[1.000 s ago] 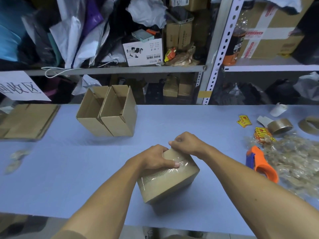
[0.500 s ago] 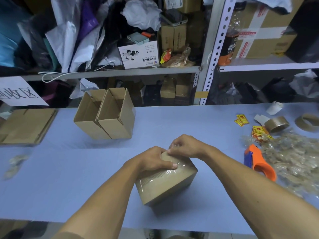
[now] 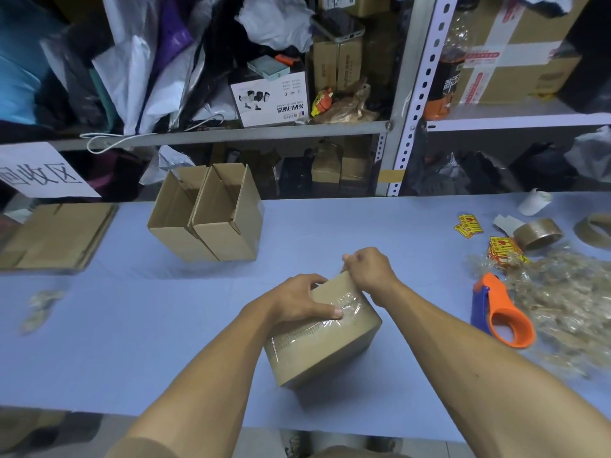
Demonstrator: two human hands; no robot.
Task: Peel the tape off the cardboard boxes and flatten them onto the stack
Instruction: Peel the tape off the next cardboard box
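- taped box (image 3: 325,338): a closed cardboard box stands on the blue table (image 3: 132,325), near the front edge and about mid-width, turned corner-on to the viewer; clear tape (image 3: 344,304) runs wrinkled across its top and down the near face
- left hand (image 3: 302,302): laid over the box's top left edge, fingers curled down the far side and thumb pressed flat on the taped top; it grips the box
- right hand (image 3: 368,269): closed in a fist at the box's far top corner, fingers bunched around what looks like the tape's end; the pinch itself is hidden behind the knuckles, so the grip on the tape is probable, not plainly seen
- open boxes (image 3: 206,216): two cardboard boxes, flaps up, stand touching side by side at the back left of the table, well apart from the taped box
- flattened stack (image 3: 56,236): flat cardboard sheets lie piled at the table's far left edge, below a white paper sign (image 3: 39,171) with printed characters
- tape dispenser (image 3: 499,312): orange and blue, lying on its side to the right of the taped box — just beside a loose heap of crumpled tape (image 3: 562,299)
- tape rolls (image 3: 537,233): brown rolls lie at the back right, with yellow and red stickers (image 3: 468,226) near them
- scraps (image 3: 41,307): small crumpled bits lie on the left part of the table; blurred
- shelving (image 3: 231,132): a grey metal rack behind the table, crowded with bags, cartons and a white printed box
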